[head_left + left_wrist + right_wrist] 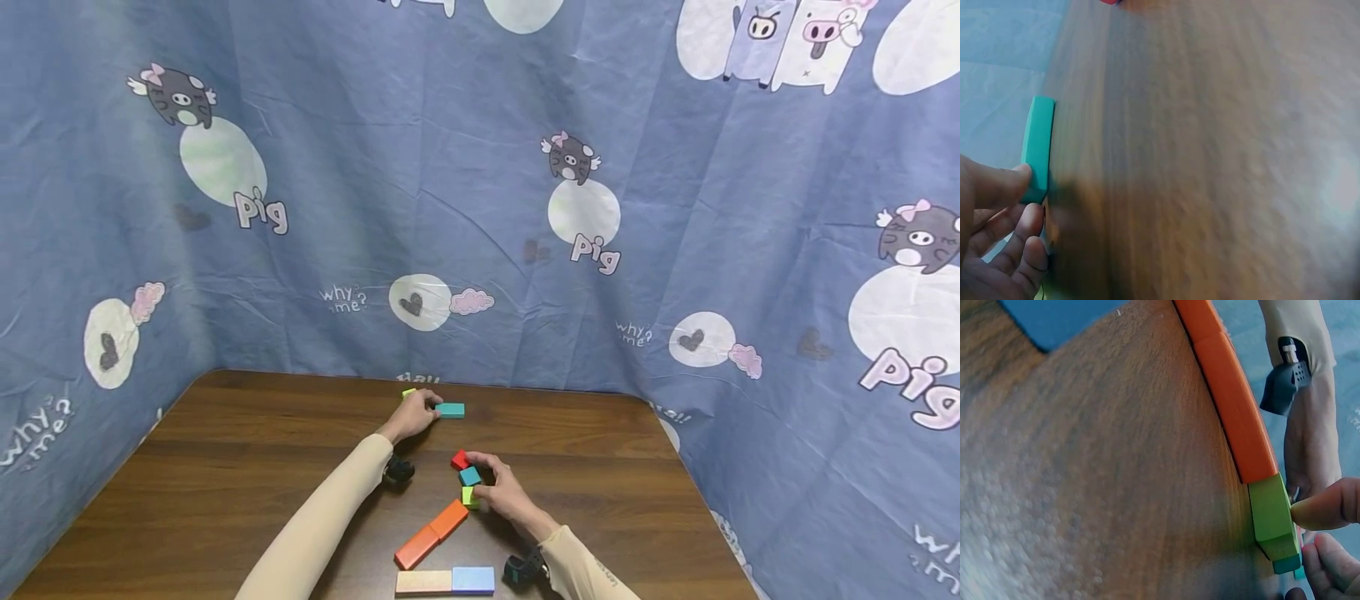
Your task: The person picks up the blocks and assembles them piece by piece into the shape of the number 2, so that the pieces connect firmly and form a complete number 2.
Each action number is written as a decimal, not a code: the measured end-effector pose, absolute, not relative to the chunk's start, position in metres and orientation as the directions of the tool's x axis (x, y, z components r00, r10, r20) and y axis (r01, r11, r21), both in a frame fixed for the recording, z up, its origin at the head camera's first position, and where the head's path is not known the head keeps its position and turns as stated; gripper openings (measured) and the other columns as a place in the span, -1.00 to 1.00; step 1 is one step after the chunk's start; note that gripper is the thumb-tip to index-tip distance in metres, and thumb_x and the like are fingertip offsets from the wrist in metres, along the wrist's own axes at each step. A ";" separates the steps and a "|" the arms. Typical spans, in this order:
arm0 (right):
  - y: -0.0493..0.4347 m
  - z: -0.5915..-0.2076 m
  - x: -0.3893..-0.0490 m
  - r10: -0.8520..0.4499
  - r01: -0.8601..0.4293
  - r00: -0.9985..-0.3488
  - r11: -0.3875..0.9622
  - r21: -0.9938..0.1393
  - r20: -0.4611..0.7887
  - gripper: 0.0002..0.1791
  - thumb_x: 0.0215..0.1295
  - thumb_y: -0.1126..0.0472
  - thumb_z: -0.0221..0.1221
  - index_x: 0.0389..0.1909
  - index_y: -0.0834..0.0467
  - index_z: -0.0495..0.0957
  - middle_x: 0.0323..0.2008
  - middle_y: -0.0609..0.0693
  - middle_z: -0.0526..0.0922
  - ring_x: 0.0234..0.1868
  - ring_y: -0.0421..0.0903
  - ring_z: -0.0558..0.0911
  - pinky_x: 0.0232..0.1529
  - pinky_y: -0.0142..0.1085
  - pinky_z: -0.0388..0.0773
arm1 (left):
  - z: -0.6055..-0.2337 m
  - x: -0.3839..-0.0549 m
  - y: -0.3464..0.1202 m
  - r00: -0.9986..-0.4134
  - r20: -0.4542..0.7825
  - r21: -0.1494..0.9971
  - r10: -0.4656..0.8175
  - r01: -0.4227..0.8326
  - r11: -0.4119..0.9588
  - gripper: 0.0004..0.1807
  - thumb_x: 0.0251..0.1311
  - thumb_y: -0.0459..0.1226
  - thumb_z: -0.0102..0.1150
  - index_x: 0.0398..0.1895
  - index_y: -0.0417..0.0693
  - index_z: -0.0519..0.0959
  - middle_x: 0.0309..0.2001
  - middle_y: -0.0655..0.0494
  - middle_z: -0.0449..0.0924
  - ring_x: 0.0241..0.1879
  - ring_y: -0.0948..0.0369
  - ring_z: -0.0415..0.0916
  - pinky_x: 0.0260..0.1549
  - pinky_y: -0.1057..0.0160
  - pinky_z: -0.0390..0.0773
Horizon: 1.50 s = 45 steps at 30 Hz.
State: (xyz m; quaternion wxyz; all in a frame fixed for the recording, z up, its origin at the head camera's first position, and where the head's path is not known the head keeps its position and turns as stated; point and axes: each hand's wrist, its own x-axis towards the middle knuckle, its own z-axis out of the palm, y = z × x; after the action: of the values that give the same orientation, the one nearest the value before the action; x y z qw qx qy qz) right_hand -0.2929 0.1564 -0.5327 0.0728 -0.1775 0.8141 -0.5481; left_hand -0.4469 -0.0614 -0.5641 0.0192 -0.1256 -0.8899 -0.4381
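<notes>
At the far side of the table, my left hand [415, 413] pinches the near end of a flat teal block [452, 411], its thumb [1007, 182] over that end in the left wrist view. Half behind this hand is a yellow-green block [408, 392]. My right hand [510, 497] is at a short row of small blocks, fingers apart and gently bent. Its thumb [1322, 509] is against a green block [1272, 512]. The index fingertip lies right at a red block [460, 459]. Between these two sits a teal-blue block [470, 477].
Two orange blocks [431, 535] lie end to end, slanting toward the green block. Closer to me, a pale wooden block [423, 582] meets a light blue block [473, 580]. The brown wooden table [225, 475] backs onto a blue patterned curtain [450, 208].
</notes>
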 end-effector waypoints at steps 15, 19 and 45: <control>0.163 -0.572 -0.311 -0.348 -0.212 -0.934 0.360 -0.909 0.081 -0.35 0.00 0.47 0.18 0.23 0.24 0.40 0.20 0.20 0.45 0.17 0.10 0.38 0.13 -0.11 0.27 | -0.571 -0.425 -0.076 -0.954 0.159 0.767 0.254 0.281 0.577 -0.78 0.15 -0.37 0.27 -0.12 -0.14 0.62 -0.18 0.05 0.64 -0.33 0.25 0.49 -0.31 0.25 0.49; 0.164 -0.573 -0.312 -0.355 -0.210 -0.931 0.348 -0.914 0.079 -0.36 0.01 0.45 0.19 0.23 0.22 0.41 0.22 0.19 0.44 0.14 0.07 0.37 0.04 -0.21 0.30 | -0.571 -0.417 -0.081 -0.947 0.167 0.760 0.276 0.302 0.576 -0.79 0.16 -0.37 0.27 -0.12 -0.14 0.63 -0.17 0.04 0.65 -0.29 0.24 0.51 -0.28 0.22 0.51; 0.160 -0.572 -0.315 -0.368 -0.235 -0.924 0.325 -0.916 0.107 -0.35 0.00 0.49 0.20 0.22 0.26 0.40 0.21 0.22 0.46 0.20 0.15 0.39 0.18 -0.05 0.27 | -0.572 -0.386 -0.104 -0.930 0.185 0.735 0.318 0.346 0.584 -0.82 0.17 -0.31 0.28 -0.15 -0.02 0.63 -0.24 0.15 0.61 -0.31 0.30 0.48 -0.31 0.29 0.48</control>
State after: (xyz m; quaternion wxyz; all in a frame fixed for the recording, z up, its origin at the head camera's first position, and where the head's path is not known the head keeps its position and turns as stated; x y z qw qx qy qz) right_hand -0.3151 0.1600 -0.5720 0.0602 -0.1858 0.8116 -0.5506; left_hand -0.3859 -0.1043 -0.5718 0.0164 -0.1866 -0.8897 -0.4163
